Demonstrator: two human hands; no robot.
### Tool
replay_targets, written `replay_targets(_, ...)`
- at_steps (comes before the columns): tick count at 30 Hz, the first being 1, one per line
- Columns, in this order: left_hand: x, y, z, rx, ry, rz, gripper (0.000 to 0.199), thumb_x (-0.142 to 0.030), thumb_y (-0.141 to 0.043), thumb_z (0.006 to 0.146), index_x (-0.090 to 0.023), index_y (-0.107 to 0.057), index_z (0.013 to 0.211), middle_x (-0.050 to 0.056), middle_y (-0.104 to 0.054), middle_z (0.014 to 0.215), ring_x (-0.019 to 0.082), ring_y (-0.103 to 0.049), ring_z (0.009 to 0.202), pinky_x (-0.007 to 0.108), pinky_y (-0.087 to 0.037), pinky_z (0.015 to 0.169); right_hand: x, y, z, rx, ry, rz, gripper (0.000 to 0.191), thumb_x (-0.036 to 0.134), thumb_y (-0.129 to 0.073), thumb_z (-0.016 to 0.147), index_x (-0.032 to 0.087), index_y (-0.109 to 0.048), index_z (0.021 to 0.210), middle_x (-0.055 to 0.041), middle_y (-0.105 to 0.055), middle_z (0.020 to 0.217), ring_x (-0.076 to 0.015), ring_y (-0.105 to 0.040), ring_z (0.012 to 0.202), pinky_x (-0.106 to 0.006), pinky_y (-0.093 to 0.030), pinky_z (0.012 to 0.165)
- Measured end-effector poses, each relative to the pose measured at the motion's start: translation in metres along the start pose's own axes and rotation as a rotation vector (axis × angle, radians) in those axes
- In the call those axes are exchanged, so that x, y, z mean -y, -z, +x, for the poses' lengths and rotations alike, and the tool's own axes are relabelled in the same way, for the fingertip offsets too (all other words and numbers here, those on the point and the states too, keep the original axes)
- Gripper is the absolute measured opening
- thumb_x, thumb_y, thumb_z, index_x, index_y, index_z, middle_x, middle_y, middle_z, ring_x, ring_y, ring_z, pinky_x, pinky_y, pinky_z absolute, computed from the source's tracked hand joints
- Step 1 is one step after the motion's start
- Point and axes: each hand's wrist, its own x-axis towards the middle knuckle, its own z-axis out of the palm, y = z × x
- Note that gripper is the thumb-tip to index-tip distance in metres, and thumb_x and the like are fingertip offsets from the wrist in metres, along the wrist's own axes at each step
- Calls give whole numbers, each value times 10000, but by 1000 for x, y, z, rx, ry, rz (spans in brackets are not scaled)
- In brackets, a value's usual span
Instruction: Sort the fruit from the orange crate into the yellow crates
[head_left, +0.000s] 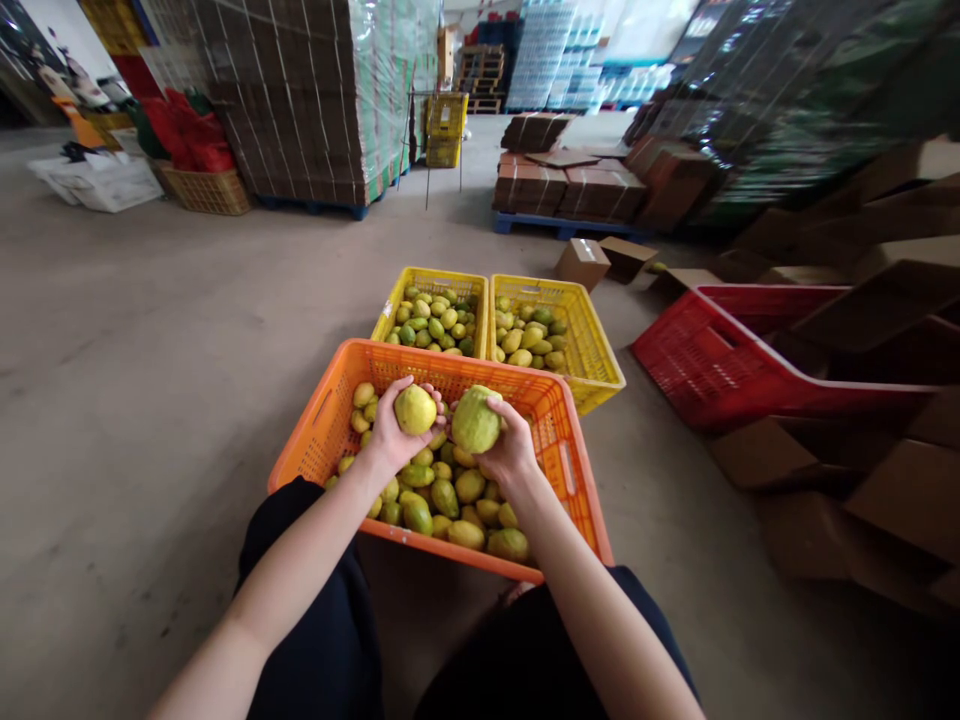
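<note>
My left hand (386,440) is closed around a smooth, rounded yellow fruit (415,410). In my right hand (512,445) I grip a larger, ribbed yellow-green fruit (475,420), which looks like a guava. The two fruits are held close together, side by side, above an orange plastic crate (315,420). Inside that crate lie many loose green and yellow fruits (444,497), partly hidden by my hands and forearms. The crate stands in front of my knees.
Beyond the orange crate sit two yellow crates (484,285) with similar fruit. To the right are a red crate (682,370) and cardboard boxes (817,545). Flattened cartons lie on a blue pallet (517,223) farther back. A wrapped stack (292,100) rises at the back left.
</note>
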Motion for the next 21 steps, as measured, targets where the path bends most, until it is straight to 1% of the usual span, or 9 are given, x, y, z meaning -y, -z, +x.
replay_targets(3, 0, -1, 0, -19, -6, -16, 148, -257, -555, 821, -132, -615, 769, 57, -649, 677, 157, -624, 591, 251, -490, 518, 0, 0, -1, -1, 16, -6, 195, 222, -614, 660, 195, -629, 852, -36, -675, 656, -247, -687, 693, -395, -590, 626)
replay_targets(8, -1, -2, 0, -56, -1, -39, 162, -262, -533, 837, -132, -608, 776, 61, -642, 664, 154, -623, 583, 244, -493, 509, -1, 1, -1, -17, 25, -25, 212, 207, -621, 639, 192, -632, 849, -34, -675, 662, -255, -692, 708, -405, -587, 648)
replay_targets(13, -2, 0, 0, -45, 31, -40, 154, -266, -537, 832, -133, -611, 806, 55, -639, 675, 146, -619, 570, 225, -484, 491, -2, 2, 1, -9, 52, -72, 250, 195, -638, 602, 181, -635, 851, -41, -677, 678, -250, -676, 707, -383, -572, 631)
replay_targets(15, -2, 1, 0, -32, 35, -35, 159, -269, -534, 835, -132, -611, 818, 53, -638, 681, 141, -615, 561, 221, -482, 486, -3, 1, 0, 5, 103, -123, 280, 181, -659, 575, 188, -629, 853, -24, -675, 685, -223, -654, 672, -347, -553, 594)
replay_targets(18, -3, 1, 0, -36, 26, -19, 163, -271, -527, 836, -127, -604, 822, 52, -631, 680, 139, -608, 551, 219, -482, 482, -4, 0, -2, 34, 226, -220, 357, 138, -701, 525, 218, -612, 862, 22, -657, 712, -163, -602, 621, -268, -503, 536)
replay_targets(21, -3, 0, -2, -41, 23, -1, 137, -267, -545, 822, -137, -581, 796, 48, -615, 676, 129, -592, 534, 211, -476, 468, -5, 0, -7, 90, 351, -380, 440, 114, -763, 509, 241, -600, 897, 49, -635, 759, -131, -566, 636, -232, -474, 557)
